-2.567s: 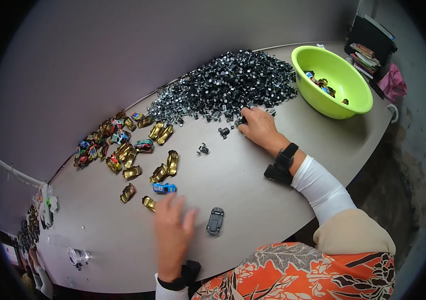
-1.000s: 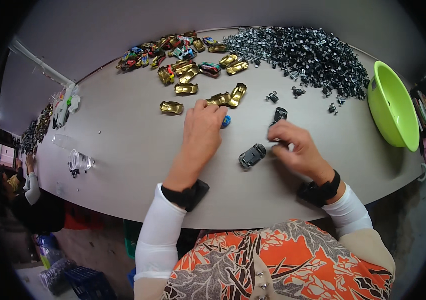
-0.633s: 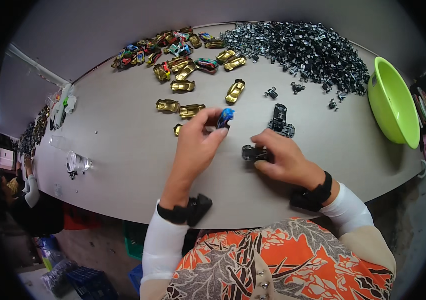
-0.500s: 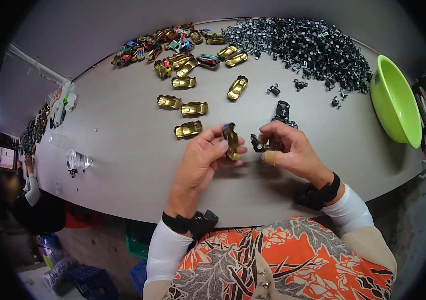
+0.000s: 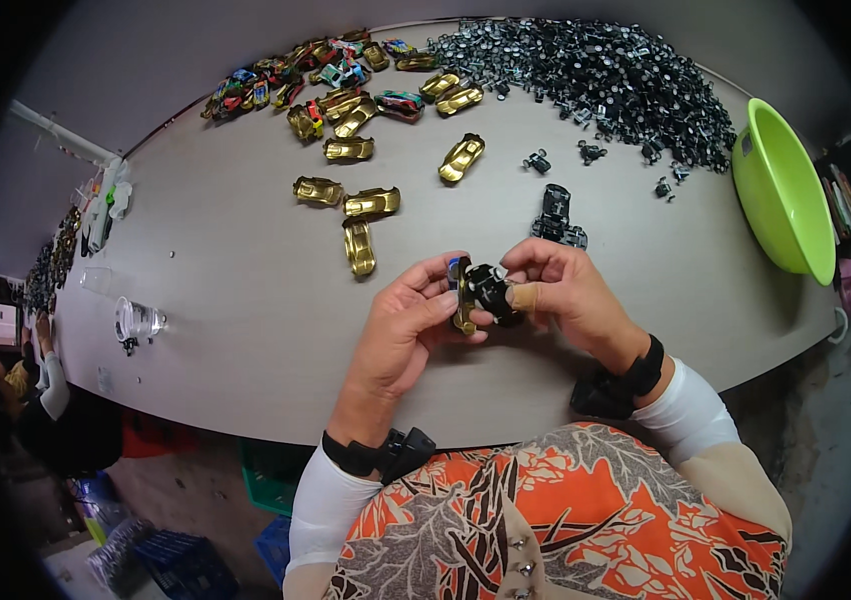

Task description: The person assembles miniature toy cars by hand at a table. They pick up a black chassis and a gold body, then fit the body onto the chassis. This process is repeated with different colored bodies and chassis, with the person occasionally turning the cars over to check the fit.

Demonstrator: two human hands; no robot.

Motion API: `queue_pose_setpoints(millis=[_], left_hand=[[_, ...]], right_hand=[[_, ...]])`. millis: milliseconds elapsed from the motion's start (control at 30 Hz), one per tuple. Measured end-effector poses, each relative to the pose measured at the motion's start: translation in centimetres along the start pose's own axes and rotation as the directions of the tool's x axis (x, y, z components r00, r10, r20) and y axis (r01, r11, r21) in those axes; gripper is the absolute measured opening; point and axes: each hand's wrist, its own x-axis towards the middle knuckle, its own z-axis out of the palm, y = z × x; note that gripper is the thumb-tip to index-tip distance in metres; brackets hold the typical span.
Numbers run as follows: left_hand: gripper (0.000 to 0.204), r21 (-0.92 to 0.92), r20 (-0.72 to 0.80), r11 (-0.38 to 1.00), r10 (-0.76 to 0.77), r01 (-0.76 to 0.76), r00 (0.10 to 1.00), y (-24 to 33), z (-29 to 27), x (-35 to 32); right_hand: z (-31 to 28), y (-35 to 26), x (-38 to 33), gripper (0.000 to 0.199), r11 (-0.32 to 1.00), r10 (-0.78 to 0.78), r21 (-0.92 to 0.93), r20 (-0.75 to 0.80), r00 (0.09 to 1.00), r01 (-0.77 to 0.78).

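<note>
My left hand (image 5: 414,322) is closed round a gold toy car body (image 5: 465,300), tilted up on its side between thumb and fingers. Pinched in my right hand (image 5: 568,297) is a black toy car chassis (image 5: 490,290), right beside the body; whether the two touch I cannot tell. A tan wrap covers my right thumb. Just beyond my hands, black chassis pieces (image 5: 555,211) lie together on the table. A gold car (image 5: 359,248) rests left of them, with another gold car (image 5: 373,203) above it.
Gold and multicoloured toy cars (image 5: 343,73) are heaped at the back left. A large pile of small black wheeled parts (image 5: 606,75) fills the back right. The green basin (image 5: 786,190) stands at the right. Left lies a clear cup (image 5: 141,320); a co-worker's arm (image 5: 54,380) shows beyond.
My right hand has brought the black chassis left, up beside the gold body. The nearest gold car on the table has turned from crosswise to lengthwise. The view has shifted slightly.
</note>
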Motion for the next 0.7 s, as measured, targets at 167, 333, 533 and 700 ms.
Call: queue_pose_setpoints(millis=[167,333,533,700], left_hand=[[0.042,-0.018,-0.035,0.999,0.04,-0.041,0.999,-0.3,-0.7,0.1],[0.039,-0.103,0.008,0.994,-0.026,0.026,1.0,-0.3,0.2,-0.1],[0.039,-0.166,0.008,0.976,-0.143,0.142,0.99,0.1,0.5,-0.4],[0.044,-0.041,-0.054,0.998,-0.051,0.049,0.997,-0.5,0.5,-0.3]], right_hand=[[-0.4,0.5,0.2,0.023,0.992,-0.022,0.125,-0.011,1.0,0.023],[0.1,0.4,-0.1,0.022,0.986,-0.144,-0.093,-0.053,0.988,0.139],[1.3,0.0,-0.5,0.03,0.099,-0.754,-0.729,0.388,0.529,0.677],[2.0,0.6,-0.3,0.029,0.253,-0.674,-0.686,0.38,0.633,0.682]])
